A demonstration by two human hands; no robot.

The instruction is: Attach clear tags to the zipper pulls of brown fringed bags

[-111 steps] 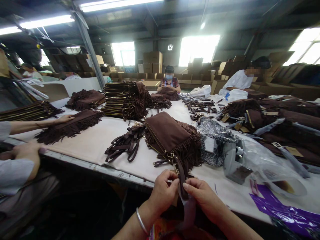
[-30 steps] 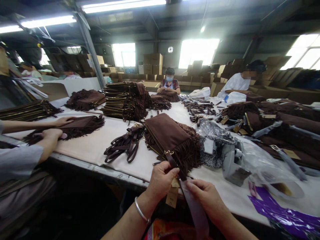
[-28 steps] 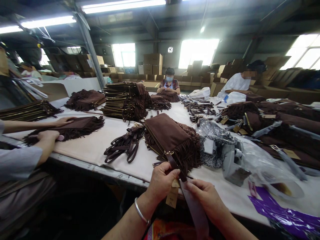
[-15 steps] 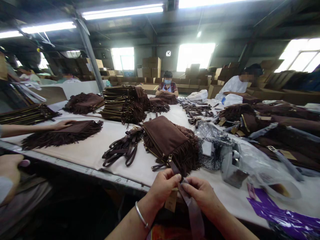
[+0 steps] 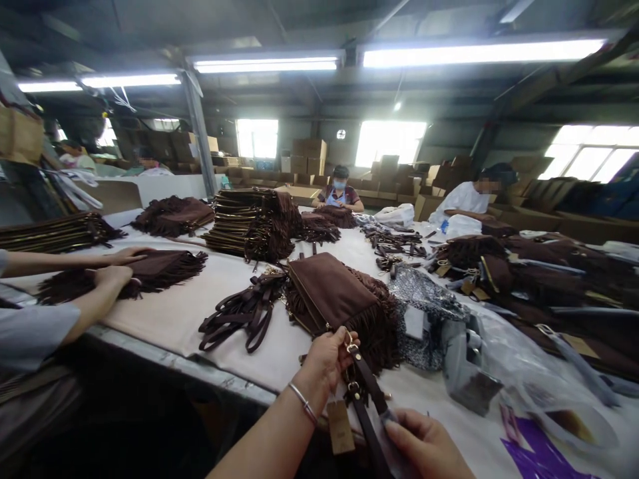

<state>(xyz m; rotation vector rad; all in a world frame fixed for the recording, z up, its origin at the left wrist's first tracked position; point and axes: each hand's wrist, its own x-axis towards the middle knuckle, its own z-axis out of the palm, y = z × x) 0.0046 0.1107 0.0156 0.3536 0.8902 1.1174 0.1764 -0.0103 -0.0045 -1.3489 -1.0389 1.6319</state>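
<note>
A dark brown fringed bag (image 5: 333, 287) lies on the table in front of me. My left hand (image 5: 330, 356) is closed at the bag's near corner, its fingers pinching the metal clasp (image 5: 351, 344) of a brown strap (image 5: 367, 376). Lower down, my right hand (image 5: 422, 442) grips that strap where a thin, cloudy plastic sleeve (image 5: 392, 444) covers it. Below my left hand hangs a brown paper tag (image 5: 340, 427). A bundle of loose brown straps (image 5: 244, 313) with metal clasps rests beside the bag.
Stacked fringed bags (image 5: 249, 223) stand behind. At left a co-worker's hands (image 5: 112, 279) touch another fringed bag (image 5: 164, 269). To the right are a grey tape dispenser (image 5: 469, 372), a patterned bundle (image 5: 417, 313), purple plastic (image 5: 542, 452) and piled brown bags (image 5: 549, 279).
My left hand has moved up to the clasp, and my right hand has slid down the strap with the plastic sleeve. The co-worker's second hand has reached onto the bag at left.
</note>
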